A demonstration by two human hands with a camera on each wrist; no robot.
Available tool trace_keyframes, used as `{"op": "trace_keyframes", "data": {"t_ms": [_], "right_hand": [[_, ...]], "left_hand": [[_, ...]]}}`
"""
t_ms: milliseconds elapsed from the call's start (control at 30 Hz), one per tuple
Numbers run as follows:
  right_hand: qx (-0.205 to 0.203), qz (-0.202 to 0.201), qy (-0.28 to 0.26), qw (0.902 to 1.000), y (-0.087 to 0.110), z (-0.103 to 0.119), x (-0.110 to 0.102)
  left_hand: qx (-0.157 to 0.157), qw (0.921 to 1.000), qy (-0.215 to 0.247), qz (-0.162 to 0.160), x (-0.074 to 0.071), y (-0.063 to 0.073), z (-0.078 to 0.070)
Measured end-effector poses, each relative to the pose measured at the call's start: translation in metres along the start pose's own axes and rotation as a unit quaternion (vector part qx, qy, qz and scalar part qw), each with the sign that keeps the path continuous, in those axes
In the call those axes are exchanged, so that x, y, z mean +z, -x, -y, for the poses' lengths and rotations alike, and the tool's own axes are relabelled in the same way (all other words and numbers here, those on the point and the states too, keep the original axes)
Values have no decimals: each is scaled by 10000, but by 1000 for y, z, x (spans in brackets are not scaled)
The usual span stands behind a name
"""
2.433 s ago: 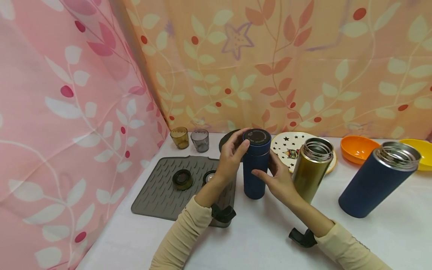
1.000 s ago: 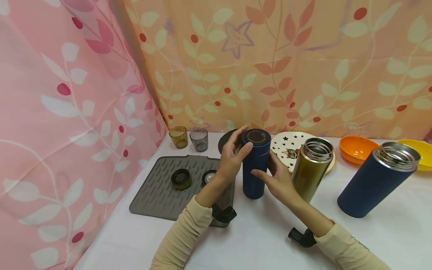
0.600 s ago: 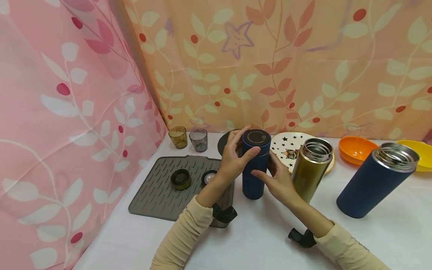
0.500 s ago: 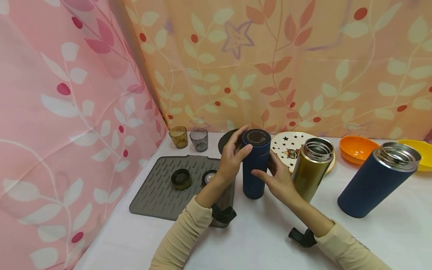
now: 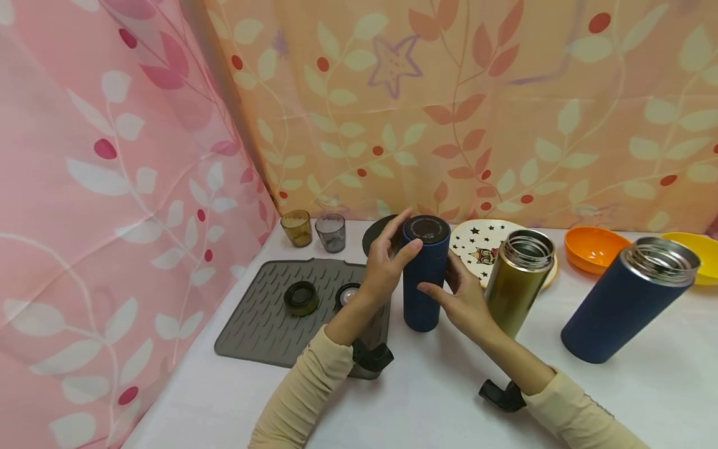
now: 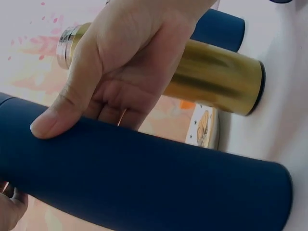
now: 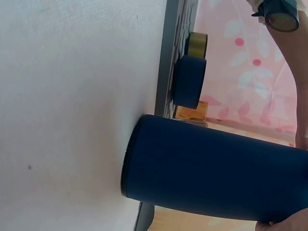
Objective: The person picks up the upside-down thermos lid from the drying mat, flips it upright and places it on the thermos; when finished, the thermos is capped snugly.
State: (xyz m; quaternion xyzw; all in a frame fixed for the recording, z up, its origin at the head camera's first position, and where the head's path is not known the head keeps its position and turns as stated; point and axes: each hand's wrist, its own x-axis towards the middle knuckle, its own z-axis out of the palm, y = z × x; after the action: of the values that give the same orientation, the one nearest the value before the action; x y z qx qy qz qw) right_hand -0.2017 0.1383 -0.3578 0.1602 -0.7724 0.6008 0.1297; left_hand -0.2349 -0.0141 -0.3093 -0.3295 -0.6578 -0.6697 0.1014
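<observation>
A small dark blue thermos stands upright on the white table in the head view, its black-topped lid on the neck. My left hand grips the lid from the left, thumb across the front. From the right, my right hand holds the body, its thumb lying on the near side. The left wrist view shows my right thumb pressed along the thermos. Close by on the right are a gold thermos and a larger blue thermos, both without lids, their steel necks showing.
On the grey drying mat sit a gold-sided lid and a blue lid. Two small glasses, amber and grey, stand behind it. A starred plate, an orange bowl and a yellow bowl line the back.
The print on the lid's top has turned round. My left thumb was further right over the lid about half a second ago and is back left. My right hand stays put.
</observation>
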Motion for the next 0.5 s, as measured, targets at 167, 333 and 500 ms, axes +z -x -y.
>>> {"op": "trace_keyframes", "data": {"t_ms": [167, 333, 500], "right_hand": [[58, 22, 31, 10000, 0, 1, 0], [-28, 39, 7, 10000, 0, 1, 0], [-2, -69, -8, 10000, 0, 1, 0]], "left_hand": [[5, 9999, -72, -98, 1, -1, -2], [2, 9987, -479, -174, 3, -3, -2], [-105, 9999, 14, 12, -1, 0, -3]]}}
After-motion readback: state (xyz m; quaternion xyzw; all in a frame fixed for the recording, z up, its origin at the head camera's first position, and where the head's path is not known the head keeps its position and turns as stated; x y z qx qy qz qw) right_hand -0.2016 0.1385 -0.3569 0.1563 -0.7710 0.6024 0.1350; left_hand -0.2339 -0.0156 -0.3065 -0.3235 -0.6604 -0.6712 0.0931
